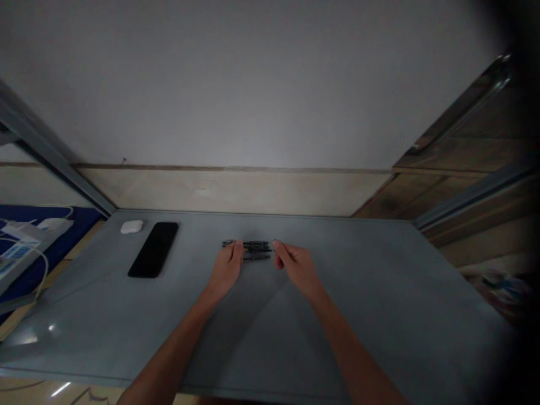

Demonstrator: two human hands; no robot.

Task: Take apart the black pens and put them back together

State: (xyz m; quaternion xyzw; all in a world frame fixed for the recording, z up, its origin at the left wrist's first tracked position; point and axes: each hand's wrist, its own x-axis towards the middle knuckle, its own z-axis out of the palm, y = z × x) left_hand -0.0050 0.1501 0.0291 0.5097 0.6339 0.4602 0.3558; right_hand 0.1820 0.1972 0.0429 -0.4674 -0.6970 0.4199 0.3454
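Several slim dark pens [257, 257] lie side by side, pointing left and right, on the grey tabletop between my hands. My left hand [226, 267] is closed at their left part, thumb and fingers pressed round a dark pen [254, 250]; its fingers cover part of the bunch. On the other side, my right hand [298, 267] is closed in a pinch close to the pens' right ends. Whatever sits between its thumb and forefinger is too small and dark to make out.
A black smartphone [153, 250] lies left of my hands, with a white earbud case [132, 226] behind it. Grey metal posts rise at both back corners of the table [379, 304]. A pale wall stands behind. White cables and a power strip [31, 239] lie at far left.
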